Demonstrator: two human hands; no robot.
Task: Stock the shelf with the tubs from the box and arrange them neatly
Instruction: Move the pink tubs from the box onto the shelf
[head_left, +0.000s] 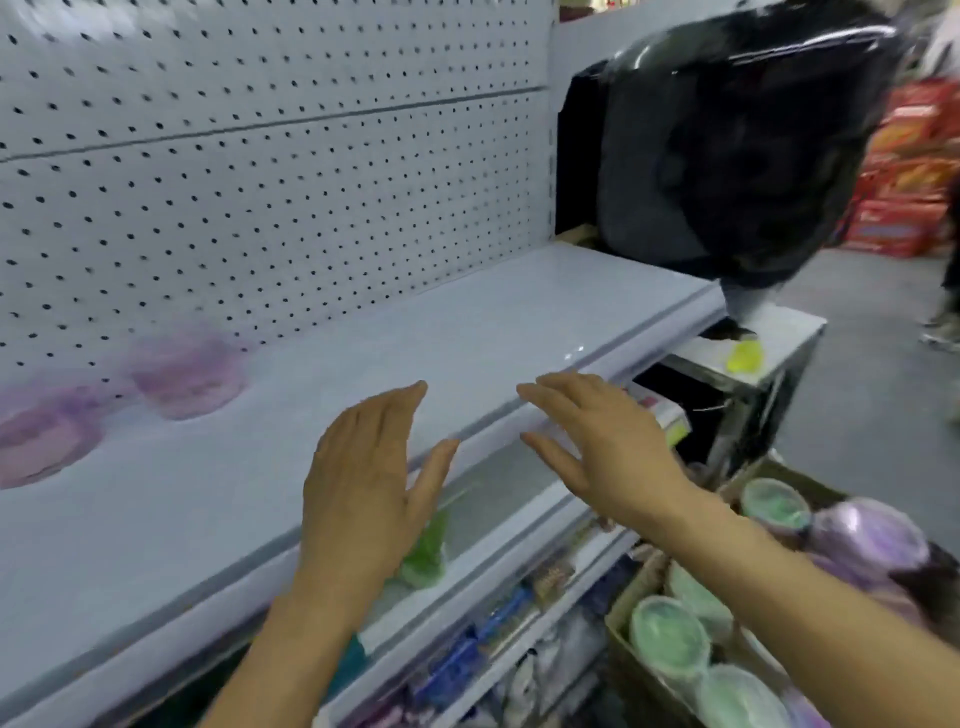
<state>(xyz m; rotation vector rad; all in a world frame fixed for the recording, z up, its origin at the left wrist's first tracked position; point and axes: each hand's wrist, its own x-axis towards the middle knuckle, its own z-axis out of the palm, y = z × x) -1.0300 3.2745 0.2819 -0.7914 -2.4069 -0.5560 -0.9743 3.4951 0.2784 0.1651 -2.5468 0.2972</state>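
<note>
Two purple tubs stand on the pale blue shelf (467, 322) at the left, one (187, 376) near the pegboard and one (39, 441) at the frame's left edge; both are blurred. The cardboard box (621, 631) sits at the lower right, holding several green tubs (670, 636) and purple tubs (867, 535). My left hand (363, 493) hovers over the shelf's front edge with fingers spread and nothing in it. My right hand (602, 447) is also open and empty, palm down, just right of the left hand above the shelf lip.
A white pegboard (260, 156) backs the shelf. A large black wrapped object (737, 145) fills the shelf's right end. Lower shelves hold a green item (426, 556) and blue packets (457, 665). Red cartons (904, 176) and a person's foot (943, 332) are in the aisle at right.
</note>
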